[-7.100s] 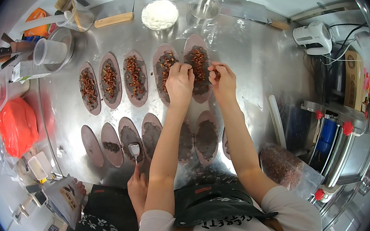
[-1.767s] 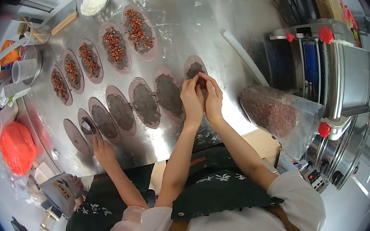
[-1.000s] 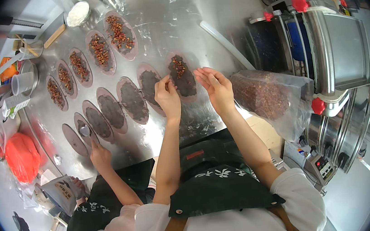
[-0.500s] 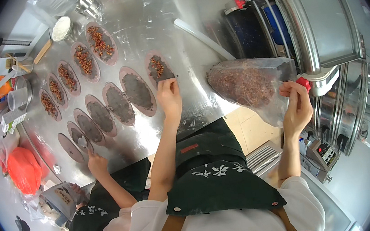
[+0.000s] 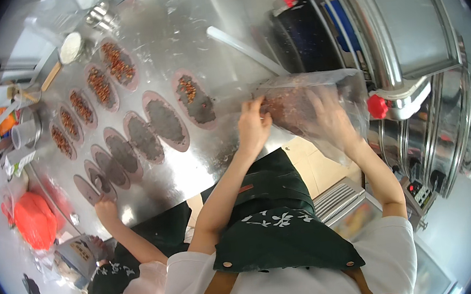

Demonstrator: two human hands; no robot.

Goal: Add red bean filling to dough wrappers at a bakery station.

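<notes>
A clear plastic bag (image 5: 288, 97) of reddish-brown dried bits lies at the table's right front edge, its loose side hanging over. My left hand (image 5: 254, 126) is at its left end, fingers curled against the plastic. My right hand (image 5: 334, 117) reaches into the bag's right side, seen through the film; its fingers are blurred. Left of the bag lies an oval pinkish dough piece (image 5: 210, 118) spread with dark paste, with bits on its upper part. Beside it, a front row of ovals (image 5: 164, 121) bears only paste; ovals behind (image 5: 120, 65) carry bits too.
A co-worker's hand (image 5: 106, 208) works at the leftmost front ovals. Rightward stands a metal roller machine (image 5: 407, 23) with red knobs (image 5: 377, 106). A white rod (image 5: 245, 50) lies behind the bag. At the left are a bowl of white powder (image 5: 71, 48) and a red bag (image 5: 35, 221).
My left hand has left the nearest oval and moved right to the bag. The right hand has gone from the bag's right edge to inside it. The view has shifted slightly.
</notes>
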